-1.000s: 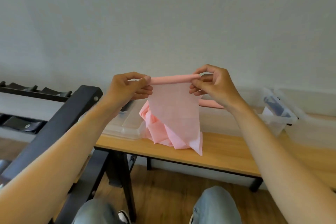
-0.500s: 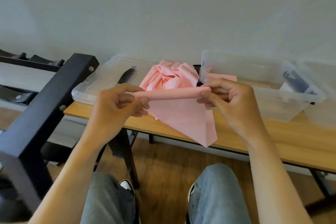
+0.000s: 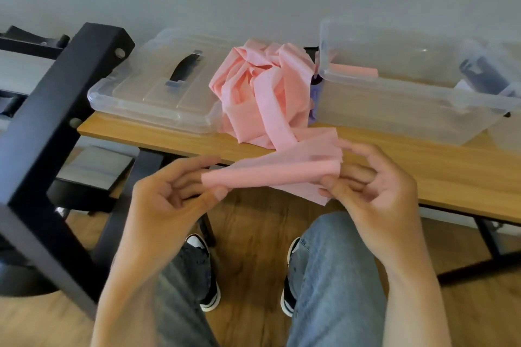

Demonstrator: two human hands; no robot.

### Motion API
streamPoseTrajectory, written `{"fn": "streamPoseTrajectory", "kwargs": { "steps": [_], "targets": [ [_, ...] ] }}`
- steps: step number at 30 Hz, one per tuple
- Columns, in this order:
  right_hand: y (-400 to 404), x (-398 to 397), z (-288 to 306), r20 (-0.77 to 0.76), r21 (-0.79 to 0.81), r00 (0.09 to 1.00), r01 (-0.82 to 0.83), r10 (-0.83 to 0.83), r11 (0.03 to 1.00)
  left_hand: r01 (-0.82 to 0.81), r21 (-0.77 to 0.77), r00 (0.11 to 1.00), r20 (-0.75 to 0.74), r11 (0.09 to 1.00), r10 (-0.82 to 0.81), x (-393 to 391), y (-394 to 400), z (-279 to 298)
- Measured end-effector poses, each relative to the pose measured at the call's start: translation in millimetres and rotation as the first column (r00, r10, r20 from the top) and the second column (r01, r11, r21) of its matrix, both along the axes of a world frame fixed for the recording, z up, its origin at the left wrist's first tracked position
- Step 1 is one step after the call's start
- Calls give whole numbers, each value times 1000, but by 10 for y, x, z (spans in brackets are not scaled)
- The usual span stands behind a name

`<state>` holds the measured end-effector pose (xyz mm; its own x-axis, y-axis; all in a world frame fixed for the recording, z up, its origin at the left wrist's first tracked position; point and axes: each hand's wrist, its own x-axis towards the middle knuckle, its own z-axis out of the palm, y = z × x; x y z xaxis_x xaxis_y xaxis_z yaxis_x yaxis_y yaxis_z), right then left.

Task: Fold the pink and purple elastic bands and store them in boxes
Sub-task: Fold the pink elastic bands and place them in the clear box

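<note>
Hands drop low now, off the desk (image 3: pixel 465 175) edge: your left hand (image 3: pixel 166 200) and right hand (image 3: pixel 377 189) pinch the ends of the soft pink rolled elastic band (image 3: pixel 270 175), fingers (image 3: pixel 334 184) curled. Roll's tighter; the clear plastic box (image 3: pixel 394 98) awaits it.

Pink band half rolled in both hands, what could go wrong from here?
1. The rolled end of the pink band is only pinched at its ends by the left hand and right hand; the roll may loosen or fan out.
2. Its tail runs up into the crumpled pink pile on the table; more rolling may drag the pile off the edge.
</note>
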<state>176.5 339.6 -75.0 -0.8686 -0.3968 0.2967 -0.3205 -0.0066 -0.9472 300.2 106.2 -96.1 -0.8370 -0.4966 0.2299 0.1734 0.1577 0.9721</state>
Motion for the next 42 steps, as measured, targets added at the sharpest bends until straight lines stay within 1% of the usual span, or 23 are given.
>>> {"fn": "streamPoseTrajectory", "kwargs": {
  "steps": [2, 3, 6, 9, 11, 13, 15, 18, 21, 24, 27, 29, 31, 33, 35, 39, 42],
  "targets": [
    [50, 46, -55, 28, 13, 1000, -1, 1, 1000, 16, -57, 1000, 4, 998, -16, 40, 31, -57],
    [71, 61, -83, 7, 46, 1000, 1, -1, 999, 18, -74, 1000, 9, 997, -17, 50, 44, -95],
    [128, 93, -158, -43, 149, 999, 7, -1, 989, 21, -25, 999, 37, 999, -20, 69, 89, -191],
    [186, 129, -232, -63, 192, 998, 6, 6, 981, 39, 7, 997, 62, 999, -40, 102, 137, -233],
    [195, 145, -248, -60, 160, 998, 16, -7, 987, 61, 5, 997, 57, 998, -61, 115, 161, -242],
    [193, 156, -244, -27, 93, 1000, 2, 1, 996, 73, 38, 996, 46, 997, -74, 118, 172, -246],
    [181, 171, -217, 15, 37, 1000, -24, 23, 999, 49, 73, 998, 32, 996, -51, 109, 172, -249],
    [159, 176, -201, 40, -13, 999, -14, 14, 1000, 36, 54, 999, 34, 998, -37, 104, 158, -262],
    [158, 165, -200, 21, -1, 1000, -8, 8, 1000, 68, -10, 994, 85, 998, -67, 127, 122, -275],
    [210, 155, -197, 39, 68, 999, -20, 18, 997, 121, -74, 986, 124, 990, -112, 148, 87, -302],
    [271, 139, -205, -5, 200, 1000, -3, 4, 980, 136, -74, 981, 152, 988, -124, 151, 98, -314],
    [302, 136, -205, -27, 237, 1000, -8, 15, 971, 146, -49, 976, 169, 988, -136, 141, 116, -312],
    [324, 143, -187, -20, 223, 999, -26, 32, 974, 160, 7, 973, 165, 987, -159, 136, 141, -296],
    [342, 155, -168, -26, 204, 999, -31, 37, 978, 164, 22, 977, 134, 986, -165, 140, 160, -278],
    [357, 176, -143, -27, 164, 999, -27, 32, 986, 152, 28, 983, 96, 988, -154, 148, 180, -263],
    [376, 223, -72, -15, 75, 1000, -15, 17, 997, 154, 126, 986, 40, 980, -160, 134, 244, -218],
    [404, 240, -7, 5, 39, 999, -42, 42, 998, 140, 121, 988, 50, 983, -147, 97, 293, -229]
  ]
}}
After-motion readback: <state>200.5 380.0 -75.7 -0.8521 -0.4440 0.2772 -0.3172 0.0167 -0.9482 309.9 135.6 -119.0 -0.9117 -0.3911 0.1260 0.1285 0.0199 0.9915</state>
